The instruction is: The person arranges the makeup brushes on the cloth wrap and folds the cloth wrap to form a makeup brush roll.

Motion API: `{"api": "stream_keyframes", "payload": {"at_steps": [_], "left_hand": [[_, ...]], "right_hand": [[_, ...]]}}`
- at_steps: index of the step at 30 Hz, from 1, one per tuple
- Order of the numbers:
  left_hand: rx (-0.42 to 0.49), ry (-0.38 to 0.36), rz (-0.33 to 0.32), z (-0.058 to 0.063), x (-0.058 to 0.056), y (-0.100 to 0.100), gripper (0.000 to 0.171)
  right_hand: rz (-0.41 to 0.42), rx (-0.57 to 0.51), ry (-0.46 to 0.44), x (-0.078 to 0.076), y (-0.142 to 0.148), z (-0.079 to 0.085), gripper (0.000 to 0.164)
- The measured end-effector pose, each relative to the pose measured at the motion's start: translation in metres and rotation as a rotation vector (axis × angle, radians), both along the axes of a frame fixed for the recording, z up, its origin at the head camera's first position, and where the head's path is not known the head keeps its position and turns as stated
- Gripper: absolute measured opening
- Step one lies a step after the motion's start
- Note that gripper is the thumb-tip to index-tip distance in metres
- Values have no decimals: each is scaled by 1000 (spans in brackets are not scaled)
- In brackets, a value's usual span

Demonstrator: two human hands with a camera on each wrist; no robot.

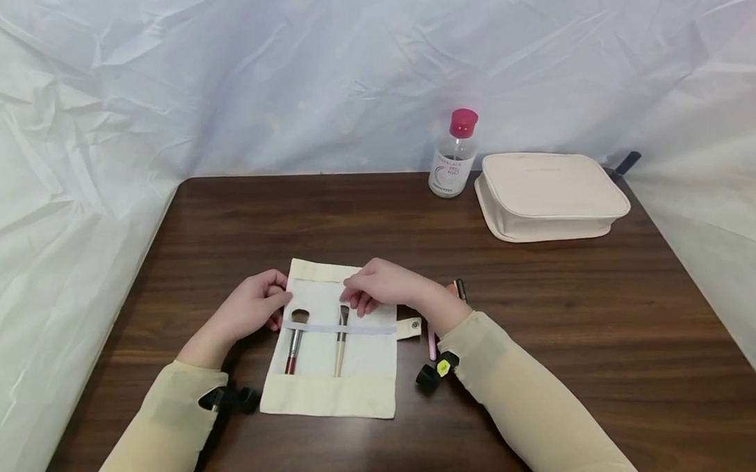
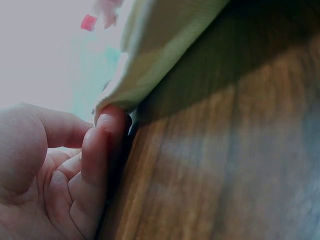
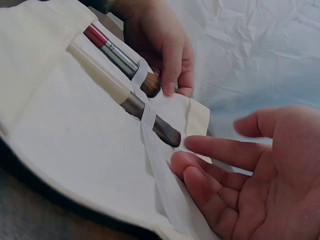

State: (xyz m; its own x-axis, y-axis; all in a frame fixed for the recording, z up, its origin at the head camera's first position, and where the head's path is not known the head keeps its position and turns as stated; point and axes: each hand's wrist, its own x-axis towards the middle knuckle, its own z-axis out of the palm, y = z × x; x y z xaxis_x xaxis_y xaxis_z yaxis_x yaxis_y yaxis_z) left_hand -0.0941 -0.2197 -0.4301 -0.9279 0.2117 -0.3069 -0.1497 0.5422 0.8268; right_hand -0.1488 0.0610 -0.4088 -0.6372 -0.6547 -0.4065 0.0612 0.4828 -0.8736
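A cream fabric brush roll [image 1: 372, 358] lies spread on the table, with a pale elastic band [image 1: 371, 329] across its middle. Under the band sit two makeup brushes: a fluffy brush [image 1: 293, 348] with a red handle end on the left, and a flat brush [image 1: 340, 348] with a pale handle near the middle. Their lower ends are hidden in the bottom pocket. My left hand [image 1: 252, 306] pinches the roll's left edge between thumb and fingers. Over the upper right part, my right hand [image 3: 245, 180] holds nothing, its loosely bent fingers close to the flat brush's bristles.
A snap tab [image 1: 409, 328] sticks out from the roll's right side. Beside it, partly under my right forearm, lie a pink stick [image 1: 432, 344] and a black-ended item [image 1: 461, 290]. Farther back stand a red-capped bottle [image 1: 451, 169] and a cream zip case [image 1: 548, 188]. White sheeting [image 1: 322, 78] encloses the table.
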Motion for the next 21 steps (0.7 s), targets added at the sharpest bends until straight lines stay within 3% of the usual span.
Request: {"api": "stream_keyframes", "payload": {"at_steps": [4, 9, 15, 21], "left_hand": [[15, -7, 1, 1, 1, 0, 17], [36, -1, 8, -4, 0, 4, 16], [61, 19, 19, -9, -2, 7, 19], [45, 38, 6, -8, -2, -3, 22]], "right_hand": [[8, 12, 87, -3, -1, 2, 35], [-16, 8, 85, -5, 4, 1, 34], [-138, 34, 165, -2, 33, 5, 28], [-263, -31, 185, 1, 82, 16, 31]]}}
